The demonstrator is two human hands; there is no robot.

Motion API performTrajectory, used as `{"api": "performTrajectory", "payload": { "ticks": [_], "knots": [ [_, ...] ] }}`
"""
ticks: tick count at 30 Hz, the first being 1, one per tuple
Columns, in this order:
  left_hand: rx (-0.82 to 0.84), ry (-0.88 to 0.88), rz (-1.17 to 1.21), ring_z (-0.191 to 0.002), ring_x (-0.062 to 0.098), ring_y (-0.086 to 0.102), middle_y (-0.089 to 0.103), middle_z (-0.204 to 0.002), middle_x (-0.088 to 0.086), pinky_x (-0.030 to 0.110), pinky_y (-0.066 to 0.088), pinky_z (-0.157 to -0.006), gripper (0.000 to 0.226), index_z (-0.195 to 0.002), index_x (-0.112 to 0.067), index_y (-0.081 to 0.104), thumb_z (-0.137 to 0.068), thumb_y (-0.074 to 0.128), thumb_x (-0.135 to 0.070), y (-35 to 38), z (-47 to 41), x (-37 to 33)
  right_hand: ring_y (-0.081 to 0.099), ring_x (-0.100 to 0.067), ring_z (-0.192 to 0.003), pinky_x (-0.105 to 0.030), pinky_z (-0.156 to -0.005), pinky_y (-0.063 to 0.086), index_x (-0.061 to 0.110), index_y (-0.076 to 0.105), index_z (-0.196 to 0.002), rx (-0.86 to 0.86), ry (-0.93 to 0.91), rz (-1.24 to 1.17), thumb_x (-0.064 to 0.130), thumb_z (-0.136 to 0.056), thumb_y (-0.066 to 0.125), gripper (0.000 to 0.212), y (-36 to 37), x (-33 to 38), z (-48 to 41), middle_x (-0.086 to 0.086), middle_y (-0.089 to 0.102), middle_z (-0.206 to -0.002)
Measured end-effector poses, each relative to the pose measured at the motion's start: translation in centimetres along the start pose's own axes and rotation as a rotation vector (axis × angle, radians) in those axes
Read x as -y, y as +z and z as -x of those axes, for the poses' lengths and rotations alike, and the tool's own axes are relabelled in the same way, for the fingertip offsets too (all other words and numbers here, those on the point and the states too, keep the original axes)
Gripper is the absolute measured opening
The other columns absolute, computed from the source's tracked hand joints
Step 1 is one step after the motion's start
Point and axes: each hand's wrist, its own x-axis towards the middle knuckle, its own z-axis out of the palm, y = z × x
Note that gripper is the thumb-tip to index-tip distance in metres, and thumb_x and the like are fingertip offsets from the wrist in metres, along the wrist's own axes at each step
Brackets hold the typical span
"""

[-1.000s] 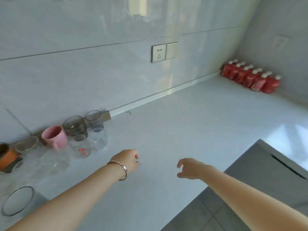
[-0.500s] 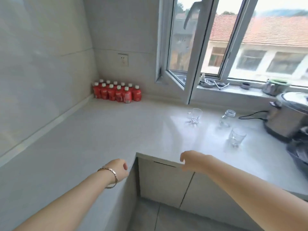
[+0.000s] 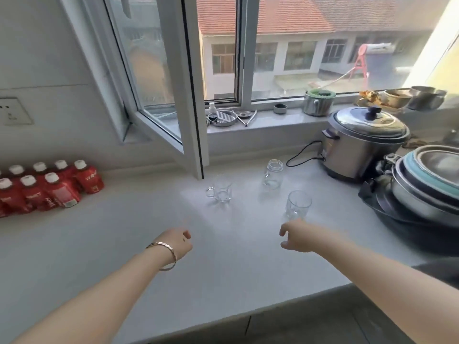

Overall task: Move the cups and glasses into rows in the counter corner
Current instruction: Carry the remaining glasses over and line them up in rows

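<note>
Fingers (image 3: 283, 232) of rt hand (image 3: 296, 238) near tumbler (image 3: 298, 204); bottle labels (image 3: 64, 194) unreadable.

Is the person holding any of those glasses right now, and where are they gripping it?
Nothing is held. The left hand is loosely curled and empty; the open right hand reaches toward the clear ribbed glass tumbler.

We see a pale counter (image 3: 124, 244) under the window. Taking the rice cooker (image 3: 360, 142) as our landmark: a small glass jar (image 3: 273, 173) stands just left of it, a handled glass mug (image 3: 221, 188) farther left, and a tumbler (image 3: 298, 204) in front of the jar. Stacked metal bowls (image 3: 427, 180) sit right of the cooker; red bottles (image 3: 47, 187) cluster far left.
</note>
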Motion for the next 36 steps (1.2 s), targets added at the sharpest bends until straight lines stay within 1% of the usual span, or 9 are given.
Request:
{"api": "performTrajectory", "payload": {
  "ticks": [5,9,14,18,21,24,29,33,36],
  "knots": [
    [0.008,0.099,-0.007,-0.122,0.026,0.051,0.047,-0.138,0.009,0.031,0.04,-0.101,0.05,-0.134,-0.013,0.041,-0.086,0.055,-0.02,-0.5,-7.9,-5.1,0.052,-0.022,-0.118,-0.03,-0.096,0.041,0.019,0.049,-0.13,0.004,0.068,-0.092,0.03,-0.091,0.051,0.041,-1.3,-3.2,-4.5,-0.003,0.057,-0.128],
    [-0.015,0.131,-0.043,-0.132,0.027,0.04,0.032,-0.147,0.009,0.034,0.038,-0.106,0.068,-0.141,-0.013,0.029,-0.081,0.061,-0.018,0.4,-14.0,-9.0,0.053,-0.019,-0.116,-0.03,-0.093,0.042,0.021,0.05,-0.127,-0.003,0.036,-0.109,0.03,-0.091,0.05,0.038,-3.1,-5.5,-8.2,0.001,0.06,-0.123],
    [-0.056,0.007,-0.132,-0.139,0.026,0.031,0.024,-0.153,0.005,0.039,0.033,-0.11,0.086,-0.145,-0.015,0.017,-0.078,0.068,-0.027,1.5,-20.8,-12.6,0.054,-0.014,-0.102,-0.024,-0.078,0.039,0.025,0.052,-0.123,-0.039,-0.053,-0.143,0.031,-0.09,0.049,0.033,-5.8,-9.2,-12.8,0.007,0.058,-0.111],
    [-0.009,-0.106,-0.22,-0.145,0.026,0.017,0.005,-0.159,-0.001,0.043,0.027,-0.113,0.102,-0.148,-0.029,0.003,-0.073,0.072,-0.024,2.0,-24.5,-13.9,0.053,-0.015,-0.112,-0.025,-0.089,0.042,0.025,0.052,-0.125,-0.02,-0.123,-0.172,0.033,-0.091,0.051,0.035,-7.9,-12.3,-15.2,0.007,0.056,-0.111],
    [-0.021,-0.172,-0.2,-0.133,0.034,0.03,0.018,-0.153,0.0,0.04,0.034,-0.106,0.09,-0.144,-0.038,0.014,-0.074,0.067,-0.02,2.5,-25.3,-14.6,0.051,-0.014,-0.117,-0.027,-0.096,0.041,0.025,0.051,-0.127,-0.035,-0.171,-0.182,0.033,-0.091,0.052,0.037,-8.5,-14.9,-17.1,0.005,0.054,-0.126],
    [-0.038,-0.215,-0.117,-0.122,0.035,0.034,0.028,-0.14,0.003,0.037,0.043,-0.095,0.081,-0.141,-0.037,0.026,-0.073,0.066,-0.022,3.6,-24.6,-14.8,0.042,-0.011,-0.125,-0.021,-0.092,0.034,0.025,0.047,-0.13,-0.02,-0.233,-0.208,0.035,-0.088,0.058,0.044,-8.3,-16.7,-18.5,0.005,0.044,-0.136],
    [-0.011,-0.249,-0.022,-0.117,0.034,0.045,0.029,-0.138,0.006,0.037,0.044,-0.095,0.084,-0.143,-0.037,0.021,-0.073,0.068,-0.035,5.8,-21.6,-15.1,0.023,-0.016,-0.141,-0.032,-0.108,0.033,0.033,0.018,-0.146,0.103,-0.28,-0.157,0.051,-0.071,0.071,0.093,-5.7,-16.8,-19.7,0.003,0.017,-0.152],
    [-0.052,-0.349,0.157,-0.098,0.03,0.058,0.038,-0.129,0.004,0.029,0.046,-0.08,0.08,-0.136,-0.034,0.029,-0.069,0.072,-0.034,8.0,-18.7,-15.8,0.043,-0.021,-0.127,-0.032,-0.097,0.044,0.032,0.01,-0.146,0.144,-0.207,-0.186,0.06,-0.063,0.072,0.107,-2.7,-15.7,-20.9,0.001,0.027,-0.143],
    [-0.111,-0.393,0.256,-0.101,0.028,0.06,0.042,-0.125,0.002,0.03,0.049,-0.082,0.076,-0.132,-0.035,0.033,-0.068,0.073,-0.034,9.4,-15.9,-16.3,0.051,-0.023,-0.118,-0.031,-0.089,0.045,0.03,0.014,-0.145,0.096,-0.154,-0.219,0.059,-0.067,0.07,0.1,-1.7,-15.1,-21.3,-0.001,0.034,-0.132]
  ]
}}
